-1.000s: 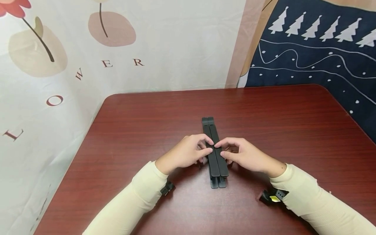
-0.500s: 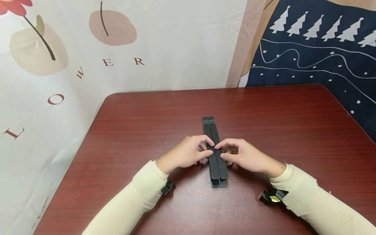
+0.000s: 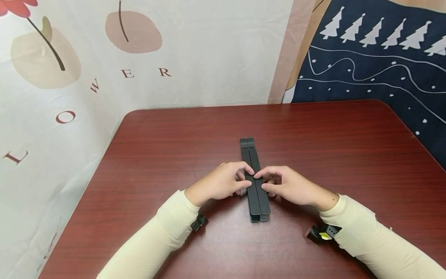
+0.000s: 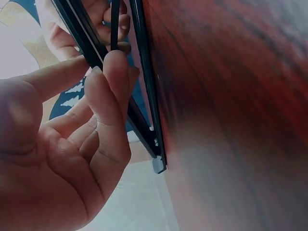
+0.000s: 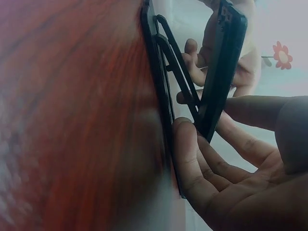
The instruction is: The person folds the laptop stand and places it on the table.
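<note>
A black folding laptop stand (image 3: 255, 199) lies lengthwise on the table, its two long bars side by side. My left hand (image 3: 224, 181) grips its left edge, thumb and index finger on top and the other fingers curled beneath. From the opposite side my right hand (image 3: 290, 186) holds the right edge the same way. Both index fingertips meet near the middle seam. In the right wrist view the upper bar (image 5: 225, 62) stands at an angle over the base bar (image 5: 161, 82), with thin struts (image 5: 178, 62) between them. The left wrist view shows fingertips at the gap between the bars.
The dark red wood table (image 3: 167, 143) has rounded far corners. Behind it hangs a pale cloth (image 3: 216, 54) with flower prints and letters. At the right is a navy cloth (image 3: 366, 69) with white trees. A dark strapped device (image 3: 318, 234) sits under the right wrist.
The near end of the stand's upper bars has sunk closer to the base bars, narrowing the gap. Both hands have moved down slightly with it and keep their hold.
</note>
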The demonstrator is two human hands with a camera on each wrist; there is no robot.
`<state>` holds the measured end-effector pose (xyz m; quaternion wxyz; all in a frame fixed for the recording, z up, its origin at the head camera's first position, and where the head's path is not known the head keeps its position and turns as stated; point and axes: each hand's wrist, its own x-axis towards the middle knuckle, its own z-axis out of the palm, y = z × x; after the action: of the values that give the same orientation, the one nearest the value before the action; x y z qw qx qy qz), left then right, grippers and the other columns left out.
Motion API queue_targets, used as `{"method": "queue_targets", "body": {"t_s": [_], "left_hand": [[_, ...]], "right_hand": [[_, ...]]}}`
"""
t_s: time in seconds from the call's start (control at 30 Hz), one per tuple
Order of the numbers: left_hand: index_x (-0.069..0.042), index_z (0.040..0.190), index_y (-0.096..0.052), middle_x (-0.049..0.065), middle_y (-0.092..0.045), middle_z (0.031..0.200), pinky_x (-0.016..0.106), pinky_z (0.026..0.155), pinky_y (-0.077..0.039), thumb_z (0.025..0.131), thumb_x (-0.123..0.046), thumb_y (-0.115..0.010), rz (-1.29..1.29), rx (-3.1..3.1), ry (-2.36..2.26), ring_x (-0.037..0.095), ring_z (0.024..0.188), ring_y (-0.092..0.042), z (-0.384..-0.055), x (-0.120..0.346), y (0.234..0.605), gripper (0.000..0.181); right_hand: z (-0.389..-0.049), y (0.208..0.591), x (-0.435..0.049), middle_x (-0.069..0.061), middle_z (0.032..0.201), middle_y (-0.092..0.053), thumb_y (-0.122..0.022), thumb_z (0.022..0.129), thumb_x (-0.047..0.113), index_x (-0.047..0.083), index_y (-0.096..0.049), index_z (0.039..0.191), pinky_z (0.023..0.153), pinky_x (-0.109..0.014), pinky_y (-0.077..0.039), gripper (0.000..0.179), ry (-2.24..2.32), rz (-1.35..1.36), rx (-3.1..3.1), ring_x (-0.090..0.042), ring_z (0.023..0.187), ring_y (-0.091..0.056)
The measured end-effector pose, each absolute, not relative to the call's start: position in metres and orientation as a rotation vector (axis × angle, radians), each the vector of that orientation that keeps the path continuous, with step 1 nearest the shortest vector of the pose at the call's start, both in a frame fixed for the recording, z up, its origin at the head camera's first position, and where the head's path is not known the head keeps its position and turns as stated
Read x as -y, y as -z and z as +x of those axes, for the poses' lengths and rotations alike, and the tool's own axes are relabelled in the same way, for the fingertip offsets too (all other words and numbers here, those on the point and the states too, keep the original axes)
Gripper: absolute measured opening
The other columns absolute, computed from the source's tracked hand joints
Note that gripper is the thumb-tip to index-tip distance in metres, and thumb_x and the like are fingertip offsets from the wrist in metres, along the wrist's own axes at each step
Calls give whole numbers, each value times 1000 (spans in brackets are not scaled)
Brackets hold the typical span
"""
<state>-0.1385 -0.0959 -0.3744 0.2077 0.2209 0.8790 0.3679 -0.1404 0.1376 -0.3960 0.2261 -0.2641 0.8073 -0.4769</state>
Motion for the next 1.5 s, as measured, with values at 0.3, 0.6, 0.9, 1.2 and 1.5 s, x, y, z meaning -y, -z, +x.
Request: {"method": "queue_targets", "body": {"t_s": [0.3,0.6,0.9,1.2,1.5], "left_hand": [[-16,123,-61,-3,-73,82,26,68,-50,95,-18,-71,623,-2463,-947,14,63,-68,-138,97,374,30],[-15,122,-62,-3,-72,79,27,74,-49,93,-17,-73,649,-2471,-932,13,62,-67,-137,97,373,32],[-14,123,-62,-2,-72,76,28,78,-49,92,-19,-74,665,-2472,-915,14,62,-68,-137,97,373,33],[-13,122,-63,-2,-71,73,30,82,-49,93,-21,-73,673,-2480,-886,6,58,-62,-138,96,374,32],[-13,121,-65,-2,-70,71,30,85,-49,94,-22,-71,660,-2472,-872,6,58,-60,-137,97,374,29]], "right_hand": [[-139,395,-137,-8,98,-68,-67,95,11,9,-65,125,64,-28,-56,31,1249,-760,-2256,-14,73,-63],[-141,397,-138,-3,96,-69,-72,91,14,12,-65,126,70,-26,-55,35,1186,-827,-2295,-11,83,-66],[-138,395,-137,0,95,-69,-74,89,13,11,-64,128,74,-25,-55,40,1127,-898,-2347,-6,82,-65],[-136,394,-142,-4,100,-64,-72,93,19,7,-63,130,73,-24,-54,40,1092,-978,-2354,-4,82,-62],[-135,394,-142,-4,100,-62,-68,96,24,8,-62,131,73,-23,-52,39,1064,-995,-2351,-4,83,-60]]}}
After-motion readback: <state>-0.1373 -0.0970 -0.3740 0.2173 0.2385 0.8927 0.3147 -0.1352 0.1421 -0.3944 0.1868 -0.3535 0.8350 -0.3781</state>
